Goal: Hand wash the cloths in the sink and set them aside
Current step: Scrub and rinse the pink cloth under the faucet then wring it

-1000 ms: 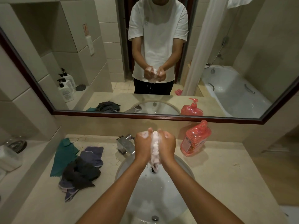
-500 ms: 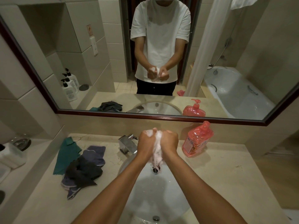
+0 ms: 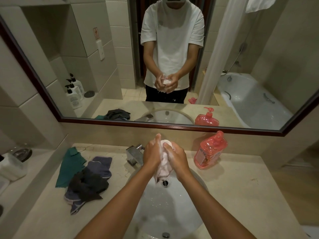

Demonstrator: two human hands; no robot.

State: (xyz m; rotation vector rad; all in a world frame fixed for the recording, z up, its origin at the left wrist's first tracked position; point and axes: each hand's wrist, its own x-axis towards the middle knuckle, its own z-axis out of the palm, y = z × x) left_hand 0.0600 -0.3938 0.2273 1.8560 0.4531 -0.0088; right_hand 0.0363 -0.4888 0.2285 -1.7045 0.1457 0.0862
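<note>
A soapy pale pink cloth (image 3: 165, 163) hangs bunched between my two hands above the white sink (image 3: 193, 213). My left hand (image 3: 152, 153) grips its left side with curled fingers. From the right, my right hand (image 3: 176, 156) wraps over it, suds on the fingers. The cloth's lower end dangles toward the overflow hole. On the counter to the left lies a heap of cloths: a green one (image 3: 69, 165), a purple-blue one (image 3: 101, 166) and a dark grey one (image 3: 88, 185) on top.
A chrome faucet (image 3: 133, 153) stands behind the sink, just left of my hands. A red pump soap bottle (image 3: 209, 151) sits at the right back of the beige counter (image 3: 241, 195). A wide mirror (image 3: 57, 57) covers the wall ahead. A ledge with containers runs at far left.
My hands have shifted from pressing the cloth between them to my right hand wrapping over its top, and the cloth has bunched into a rounder wad. The view moved slightly closer.
</note>
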